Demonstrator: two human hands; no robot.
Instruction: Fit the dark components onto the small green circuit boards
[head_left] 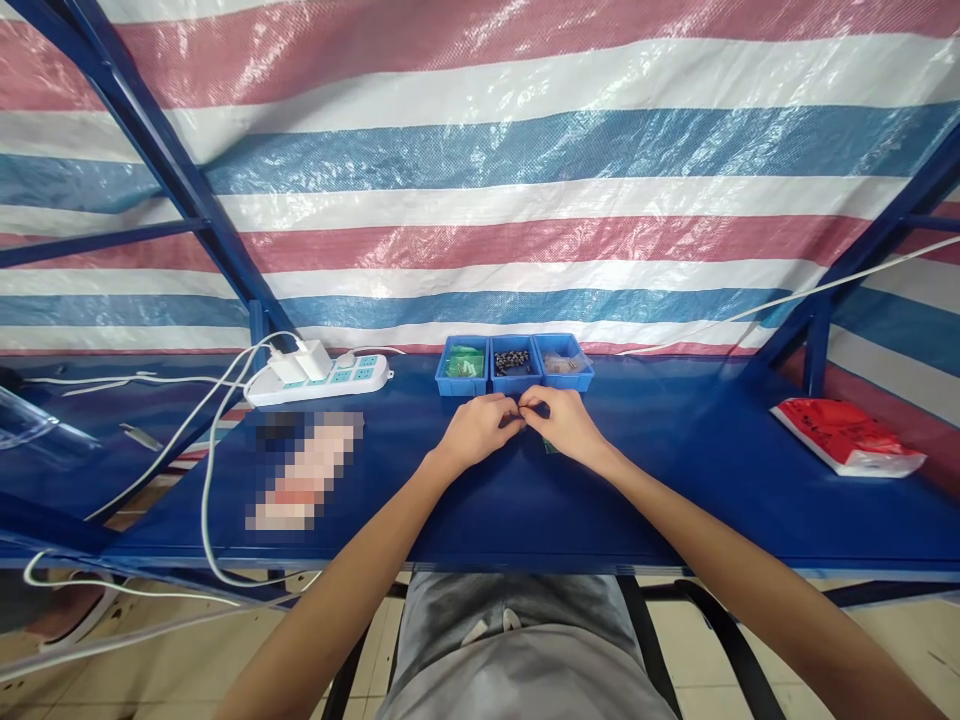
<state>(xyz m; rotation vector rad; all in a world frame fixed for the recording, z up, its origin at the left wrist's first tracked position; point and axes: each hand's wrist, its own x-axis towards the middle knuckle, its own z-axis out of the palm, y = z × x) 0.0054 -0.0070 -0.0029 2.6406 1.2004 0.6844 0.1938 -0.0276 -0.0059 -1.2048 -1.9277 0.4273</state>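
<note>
My left hand [484, 430] and my right hand [564, 425] meet over the blue table, in front of three small blue bins. Both are closed in a pinch, fingertips almost touching. A tiny dark piece seems to sit between them, too small to name. Under my right hand, a bit of a green item [550, 447] shows; the hand hides the rest. The left bin [463, 386] has green pieces in it, partly under clear plastic. Small dark and metallic parts fill the middle bin [514, 382]. Pale, clear-looking pieces lie in the right bin [568, 382].
To the left stands a white power strip [322, 380] with plugged-in chargers and loose white cables. A blurred-out item [307, 470] lies in front of it. At the right is a red and white packet [847, 437]. Blue frame posts and a striped sheet [525, 240] stand behind.
</note>
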